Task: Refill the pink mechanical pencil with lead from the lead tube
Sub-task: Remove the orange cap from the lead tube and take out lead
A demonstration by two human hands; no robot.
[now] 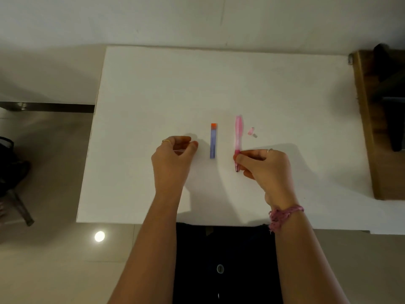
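So the right hand (262, 164) has its fingers curled around the tip end of the slim translucent pink mechanical pencil (238, 137), which lies lengthwise on the table (153, 88), while the left hand (173, 157) hovers loosely curled with thumb near fingertips, and I honestly can't tell if it's pinching anything. Between the hands sits the lead tube (213, 141), a flat rectangular bluish plastic case with an orange cap at the far end, lying parallel to the pencil and not touching it. Just right of the pencil are a little pink cap (251, 131) and a tiny grey eraser piece (254, 135) on the smooth matte white top, and there's a frayed pink thread bracelet (282, 215) on the right wrist.
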